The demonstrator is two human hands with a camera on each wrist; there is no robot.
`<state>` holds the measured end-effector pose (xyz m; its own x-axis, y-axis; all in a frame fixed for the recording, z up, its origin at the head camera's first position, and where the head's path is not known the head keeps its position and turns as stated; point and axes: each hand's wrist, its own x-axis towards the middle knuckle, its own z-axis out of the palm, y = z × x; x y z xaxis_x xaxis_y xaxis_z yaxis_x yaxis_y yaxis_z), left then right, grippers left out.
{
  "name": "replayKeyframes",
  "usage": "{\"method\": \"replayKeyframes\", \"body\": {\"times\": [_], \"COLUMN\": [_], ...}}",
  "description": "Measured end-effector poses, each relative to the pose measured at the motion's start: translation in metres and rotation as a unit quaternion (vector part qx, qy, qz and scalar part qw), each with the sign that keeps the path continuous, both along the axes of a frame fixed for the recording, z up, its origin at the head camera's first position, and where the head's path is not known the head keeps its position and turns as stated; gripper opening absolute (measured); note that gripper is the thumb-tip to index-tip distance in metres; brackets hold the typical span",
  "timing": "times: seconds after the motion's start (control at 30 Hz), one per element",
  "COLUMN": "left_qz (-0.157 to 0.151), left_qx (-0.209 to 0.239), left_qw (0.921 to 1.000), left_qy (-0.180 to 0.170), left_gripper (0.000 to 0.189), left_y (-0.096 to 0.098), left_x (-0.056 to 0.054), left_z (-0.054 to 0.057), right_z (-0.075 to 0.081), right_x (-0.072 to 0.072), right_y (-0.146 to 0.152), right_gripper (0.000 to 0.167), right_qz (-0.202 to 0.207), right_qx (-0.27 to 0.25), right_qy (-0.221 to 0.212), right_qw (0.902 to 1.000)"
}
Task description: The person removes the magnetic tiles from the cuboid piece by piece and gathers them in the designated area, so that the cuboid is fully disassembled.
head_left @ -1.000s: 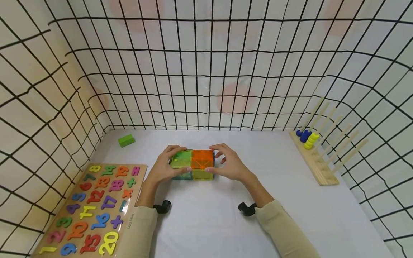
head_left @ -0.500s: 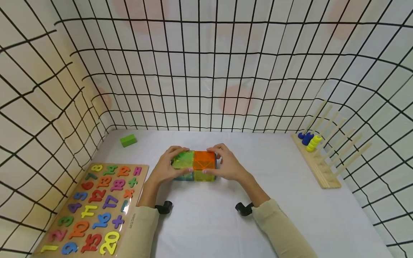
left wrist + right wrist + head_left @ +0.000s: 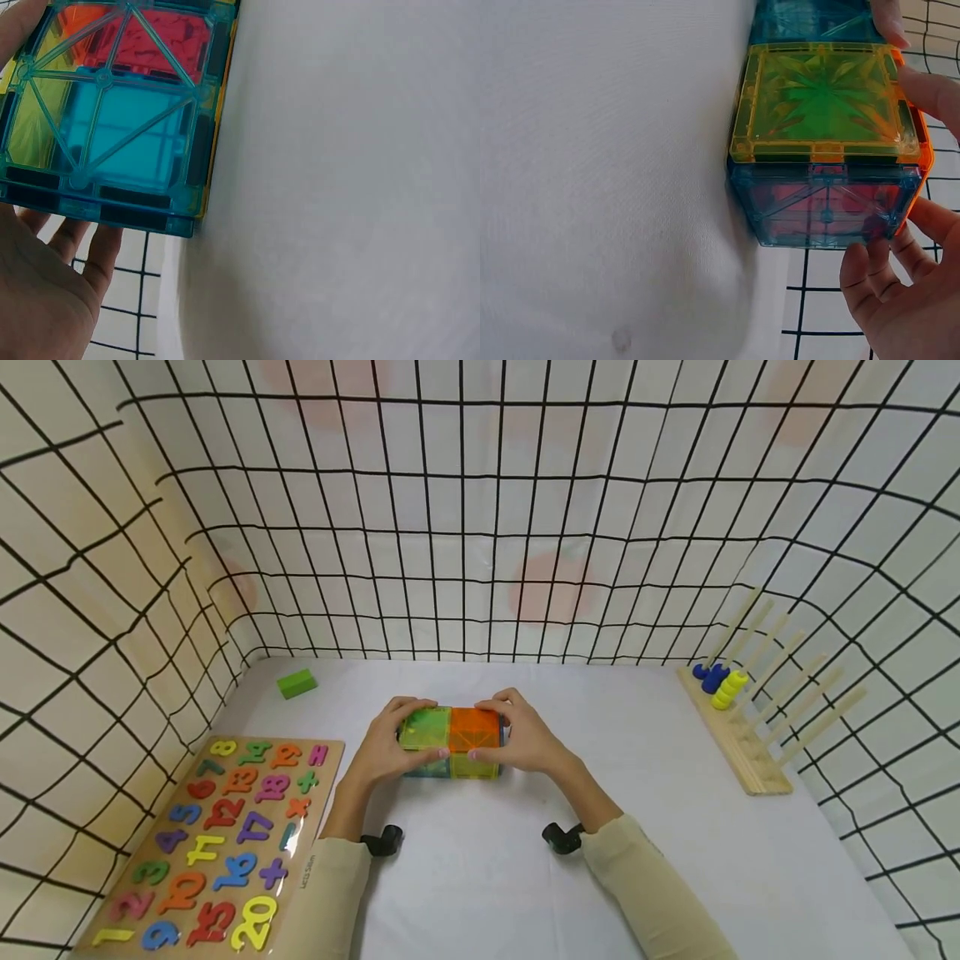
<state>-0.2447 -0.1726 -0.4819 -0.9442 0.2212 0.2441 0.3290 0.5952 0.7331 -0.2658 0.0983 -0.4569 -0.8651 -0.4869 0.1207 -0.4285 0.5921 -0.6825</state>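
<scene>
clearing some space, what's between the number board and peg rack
In the head view: the left hand and right hand, gripping the tile block, plus forearms and white tabletop.

I'm looking into a makeshift tabletop booth, the wider building staying unclear. Black wire grid (image 3: pixel 462 475) is walling a white-covered table (image 3: pixel 480 877) at back and both sides, pale sheeting (image 3: pixel 441 437) showing through. Learning toys are sitting inside: number board (image 3: pixel 232 839), wooden peg rack (image 3: pixel 737 741), see-through tile box (image 3: pixel 452 735).

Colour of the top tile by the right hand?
The top tile is orange; head view shows it best.
</scene>
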Motion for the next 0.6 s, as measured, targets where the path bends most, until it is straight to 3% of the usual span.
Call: {"method": "replayKeyframes", "body": {"times": [0.3,0.6], "left_qz": [0.02,0.023], "left_qx": [0.053,0.064], "left_qw": [0.998,0.9972], "left_qy": [-0.027,-0.029], "left_gripper": [0.082,0.083], "left_y": [0.0026,0.0], "left_x": [-0.001,-0.0007], "left_z": [-0.0053,-0.0066], "right_z": [-0.0018,-0.0034], "right_x": [-0.006,-0.0064], "right_y": [0.001,-0.0001], "right_gripper": [0.069,0.068], "right_qz": [-0.003,-0.012], "right_qx": [-0.04,-0.051], "right_qy": [0.005,0.01], "right_qw": [0.9992,0.9986]}}
